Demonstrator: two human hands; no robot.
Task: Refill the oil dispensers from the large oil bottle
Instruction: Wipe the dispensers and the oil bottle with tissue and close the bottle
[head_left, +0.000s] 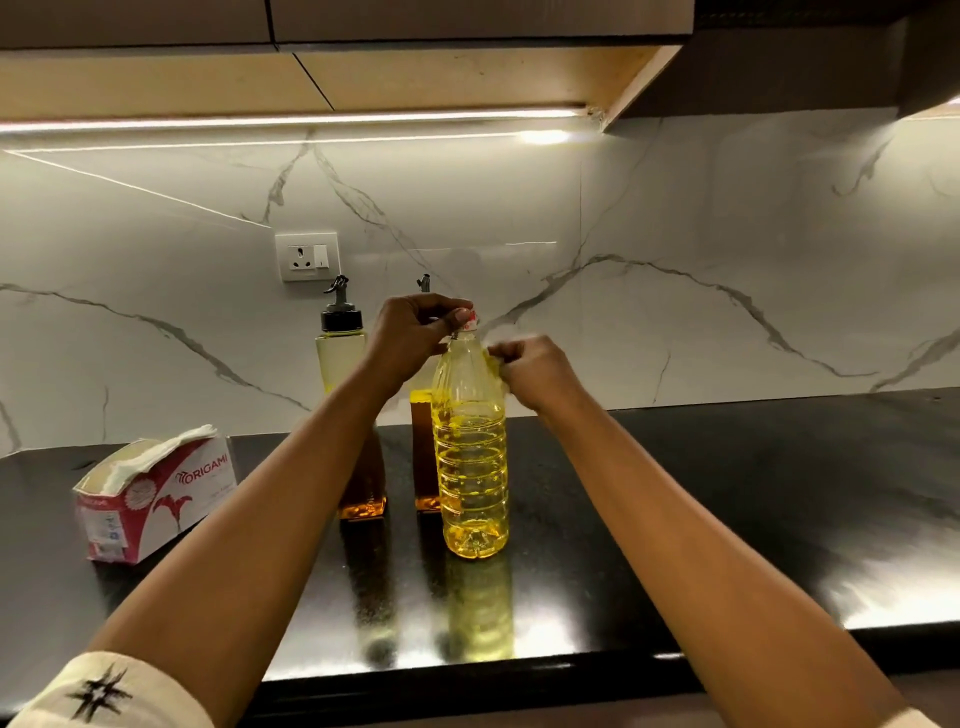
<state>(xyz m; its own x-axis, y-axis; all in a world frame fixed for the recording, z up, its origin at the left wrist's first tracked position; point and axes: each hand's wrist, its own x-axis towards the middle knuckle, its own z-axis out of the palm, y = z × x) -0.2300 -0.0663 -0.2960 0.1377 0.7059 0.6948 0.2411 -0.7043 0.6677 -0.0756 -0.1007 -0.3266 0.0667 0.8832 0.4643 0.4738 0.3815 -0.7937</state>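
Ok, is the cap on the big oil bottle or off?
On. The red-and-white cap sits on the neck of the oil bottle, the left hand pinching it.

The bottle (471, 457) is showing clear, ridged plastic filled with bright yellow oil, and its cap (471, 323) is showing white with red. At its ten o'clock, the tall dispenser (340, 358) is wearing a black top over a pale yellowish body, turning amber at the base. The second dispenser (422, 447), at nine o'clock, is glowing orange-amber. At eight o'clock the tissue box (156, 499) is showing white and crimson with a red flower motif and white lettering. The counter (727, 493) is gleaming glossy black with fine speckles. Grey veins are running across the white marble wall (675, 234). At seven o'clock a cream sleeve (104, 691) is bearing a black star-like mark.
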